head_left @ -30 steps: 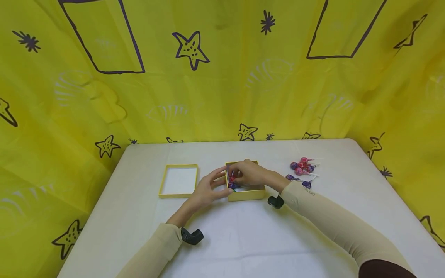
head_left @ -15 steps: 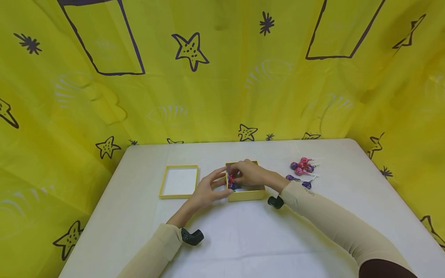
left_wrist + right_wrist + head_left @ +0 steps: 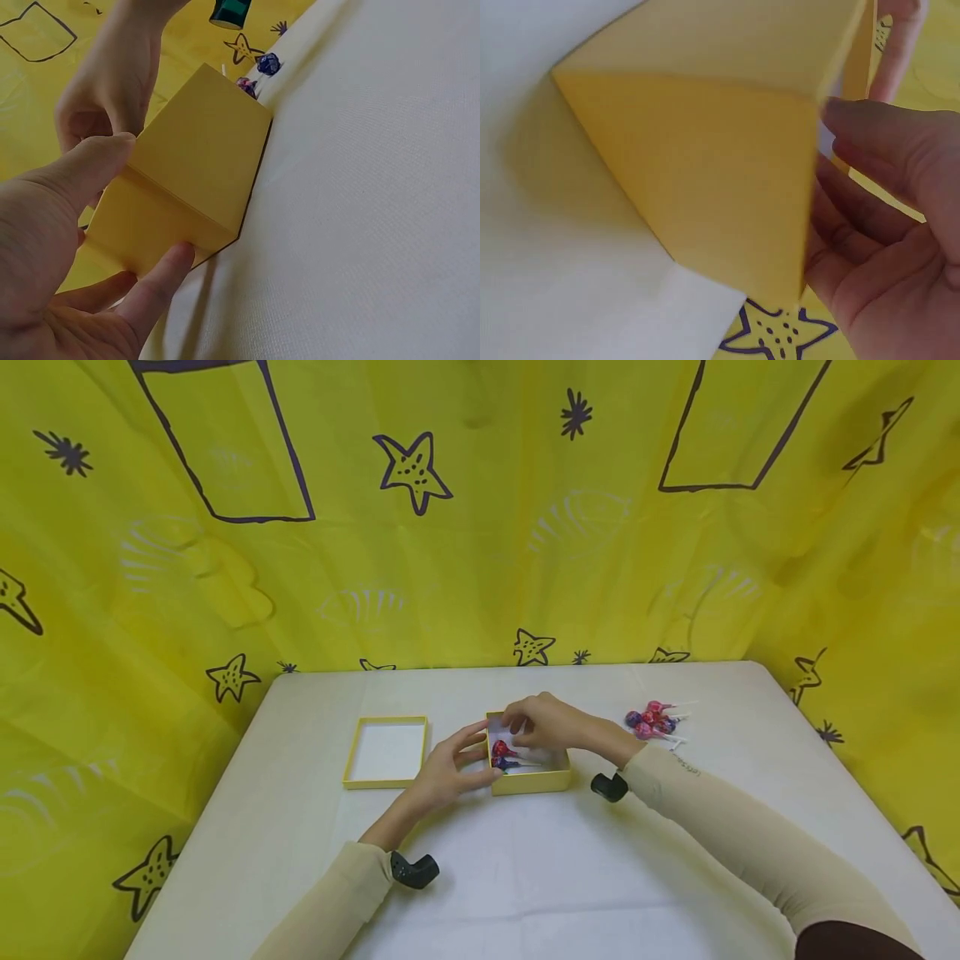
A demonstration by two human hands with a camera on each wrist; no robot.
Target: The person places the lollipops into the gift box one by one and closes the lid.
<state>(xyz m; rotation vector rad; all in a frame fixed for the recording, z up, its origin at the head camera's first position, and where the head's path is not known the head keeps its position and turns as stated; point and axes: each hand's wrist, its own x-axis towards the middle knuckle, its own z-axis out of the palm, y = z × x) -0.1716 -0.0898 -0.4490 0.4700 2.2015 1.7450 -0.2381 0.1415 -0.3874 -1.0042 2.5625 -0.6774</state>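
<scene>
On the white table point(image 3: 525, 877), a yellow box point(image 3: 531, 784) is holding red and purple lollipops point(image 3: 500, 749), left hand point(image 3: 444, 770) touching it, fingers spread. Right hand point(image 3: 551, 723) is hiding some insides; honestly can't tell its grip.

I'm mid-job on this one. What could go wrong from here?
The right hand reaches over the yellow box, so it might nudge or drag the box when it moves away. The left hand braces the box near its left end, so the right end could still swing. The right sleeve passes close to the loose lollipops and may scatter them.
</scene>
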